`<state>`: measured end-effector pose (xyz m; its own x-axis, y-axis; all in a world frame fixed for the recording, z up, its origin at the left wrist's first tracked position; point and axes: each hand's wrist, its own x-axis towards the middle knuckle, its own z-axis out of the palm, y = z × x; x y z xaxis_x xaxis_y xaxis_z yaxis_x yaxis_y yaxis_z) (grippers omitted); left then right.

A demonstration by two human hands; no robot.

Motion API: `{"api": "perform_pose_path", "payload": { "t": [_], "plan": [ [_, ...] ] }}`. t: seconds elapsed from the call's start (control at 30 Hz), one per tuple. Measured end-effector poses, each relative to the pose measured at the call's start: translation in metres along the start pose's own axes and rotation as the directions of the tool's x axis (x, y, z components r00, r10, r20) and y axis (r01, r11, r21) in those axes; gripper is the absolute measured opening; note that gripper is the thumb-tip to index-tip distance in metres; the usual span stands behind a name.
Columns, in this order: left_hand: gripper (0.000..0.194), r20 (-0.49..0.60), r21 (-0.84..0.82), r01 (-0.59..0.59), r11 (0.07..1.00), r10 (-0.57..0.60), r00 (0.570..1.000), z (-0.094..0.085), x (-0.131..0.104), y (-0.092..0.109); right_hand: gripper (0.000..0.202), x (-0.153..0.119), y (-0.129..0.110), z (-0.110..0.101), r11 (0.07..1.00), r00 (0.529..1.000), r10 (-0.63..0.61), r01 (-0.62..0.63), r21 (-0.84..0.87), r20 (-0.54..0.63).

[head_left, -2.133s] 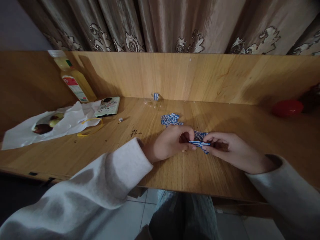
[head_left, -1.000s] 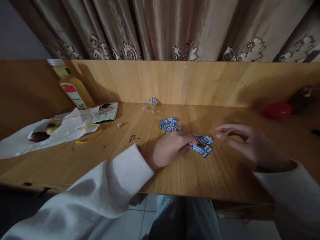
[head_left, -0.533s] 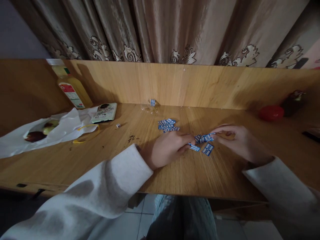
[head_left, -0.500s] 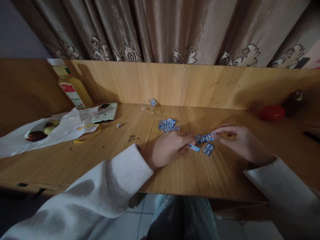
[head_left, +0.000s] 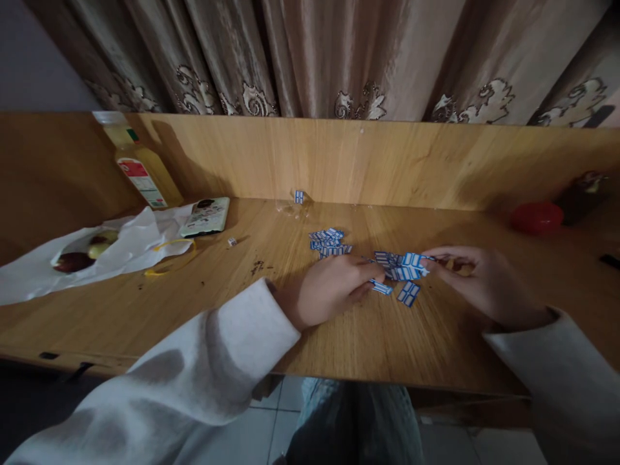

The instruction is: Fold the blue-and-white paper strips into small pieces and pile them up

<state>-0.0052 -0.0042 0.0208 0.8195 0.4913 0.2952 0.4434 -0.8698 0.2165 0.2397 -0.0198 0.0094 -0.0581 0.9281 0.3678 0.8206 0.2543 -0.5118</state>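
Blue-and-white label pieces lie on the wooden desk in two groups. One pile sits just beyond my left hand, whose closed fingers hold a small label piece near the desk surface. Between my hands is the second group, partly covered by my left fingers. My right hand pinches the edge of a label piece at that group's right side. A single loose piece lies flat nearer the front edge.
At the left are a bottle, white paper with fruit and a flat packet. A small upright label stands near the back board. A red object lies right.
My right hand has moved slightly right with a label piece, which now shows its face. More of the pieces between my hands are visible. The view has shifted slightly.
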Motion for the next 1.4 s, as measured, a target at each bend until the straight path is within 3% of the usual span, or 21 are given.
{"api": "perform_pose_path", "payload": {
  "t": [0.37, 0.57, 0.63, 0.8, 0.93, 1.17, 1.3, 1.4],
  "plan": [
    [0.019, -0.006, -0.007, 0.002, 1.000, -0.002, 1.000, 0.000, 0.000, 0.002, 0.031, -0.001, 0.003, -0.004, 0.999, 0.999, 0.016, -0.015, -0.037, 0.030],
    [0.016, -0.076, -0.161, -0.050, 0.986, 0.038, 0.996, 0.000, 0.003, 0.006, 0.027, -0.004, -0.013, -0.002, 0.967, 0.987, -0.034, -0.007, 0.254, 0.160],
    [0.016, -0.107, -0.201, -0.059, 0.978, 0.037, 0.994, 0.001, 0.004, 0.008, 0.026, -0.005, -0.019, 0.003, 0.948, 0.988, -0.035, -0.016, 0.318, 0.153],
    [0.019, -0.174, -0.216, -0.046, 0.975, 0.008, 0.985, 0.003, 0.005, 0.009, 0.016, -0.008, -0.030, 0.017, 0.915, 0.964, -0.124, 0.020, 0.402, 0.234],
    [0.018, -0.128, -0.209, 0.008, 0.978, -0.035, 0.991, 0.005, 0.005, 0.007, 0.014, -0.009, -0.036, 0.021, 0.903, 0.947, -0.170, 0.039, 0.429, 0.272],
    [0.011, -0.145, -0.181, 0.064, 0.981, -0.091, 0.985, 0.006, 0.003, 0.007, 0.026, -0.012, -0.043, 0.016, 0.942, 0.939, -0.122, 0.007, 0.337, 0.322],
    [0.010, -0.120, -0.044, 0.021, 0.999, -0.026, 0.992, 0.005, 0.003, 0.010, 0.019, -0.013, -0.041, 0.018, 0.955, 0.950, -0.183, 0.110, 0.275, 0.253],
    [0.013, -0.097, -0.018, -0.024, 1.000, 0.022, 0.995, 0.005, 0.003, 0.010, 0.018, -0.012, -0.038, 0.019, 0.956, 0.932, -0.260, 0.212, 0.203, 0.253]
  ]
}}
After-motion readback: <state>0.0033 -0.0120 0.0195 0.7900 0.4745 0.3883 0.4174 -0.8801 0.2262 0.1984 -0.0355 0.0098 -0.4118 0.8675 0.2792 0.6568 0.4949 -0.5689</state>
